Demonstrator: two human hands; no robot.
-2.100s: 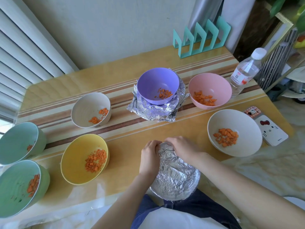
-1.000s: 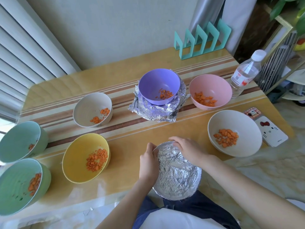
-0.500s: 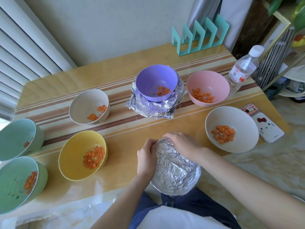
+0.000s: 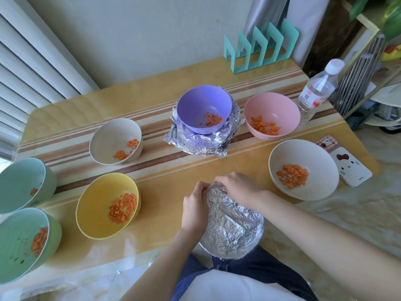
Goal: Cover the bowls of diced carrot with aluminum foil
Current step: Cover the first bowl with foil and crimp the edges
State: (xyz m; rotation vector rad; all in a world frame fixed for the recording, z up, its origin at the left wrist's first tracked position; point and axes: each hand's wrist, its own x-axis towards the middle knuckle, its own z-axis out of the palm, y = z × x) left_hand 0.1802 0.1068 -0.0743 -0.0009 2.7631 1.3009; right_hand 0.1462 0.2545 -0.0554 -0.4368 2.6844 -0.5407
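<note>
The aluminum foil (image 4: 236,218) is thin, light and crinkly. It takes a crease and keeps it, but it tears readily if dragged over a hard rim, so it is best handled at its loose edge, pinched and folded down against the wall in short stretches rather than pulled tight across the top. The foil-covered bowl (image 4: 230,246) sits at the near edge of the table (image 4: 165,192), partly overhanging toward the person's lap. It probably weighs little with so little carrot inside, so it could slide or tip off that edge if pressed hard from the far side. The left hand (image 4: 194,207) lies against the bowl's left side, its fingers curled and pinching the foil at the far-left rim. The right hand (image 4: 236,187) reaches over the far rim, its fingers bent down and clamped on the foil's edge, nearly meeting the left fingertips. The crumpled sheet spreads from under both sets of fingers toward the person and covers the whole mouth. Seven open bowls of diced carrot wait around it. Among them is the purple bowl (image 4: 195,101), which stands on a stack of foil sheets (image 4: 195,146) well apart from the hands.
</note>
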